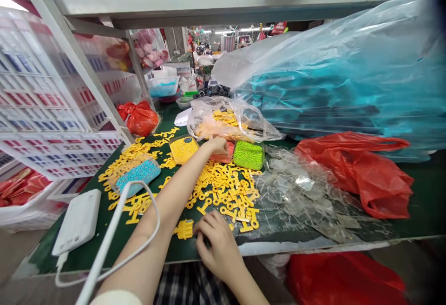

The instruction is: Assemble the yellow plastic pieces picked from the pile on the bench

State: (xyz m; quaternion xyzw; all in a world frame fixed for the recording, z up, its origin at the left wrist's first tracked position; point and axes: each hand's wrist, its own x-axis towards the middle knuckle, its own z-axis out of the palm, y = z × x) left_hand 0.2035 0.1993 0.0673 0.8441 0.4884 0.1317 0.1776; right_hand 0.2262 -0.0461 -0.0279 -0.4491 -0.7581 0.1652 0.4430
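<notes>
My left hand (219, 146) reaches across the table to a small tray of red beads (230, 150). Its fingers are bent together at the tray, and their tips are hidden. My right hand (216, 242) rests near the front edge, fingers loosely curved and apart, with nothing visible in it. Beside its fingertips lies a flat yellow plastic piece (184, 229). Around the red tray stand trays of yellow beads (183, 150), green beads (248, 155) and blue beads (139, 175). Many yellow plastic pieces with ringed ends (226, 184) are spread between the hands.
Clear plastic pieces (299, 188) and a red bag (362, 165) lie right. Behind are an open plastic bag (230, 123) of yellow pieces and a big wrapped blue bundle (341, 82). A white power bank (78, 219) with cable sits left. A shelf beam (223, 0) crosses overhead.
</notes>
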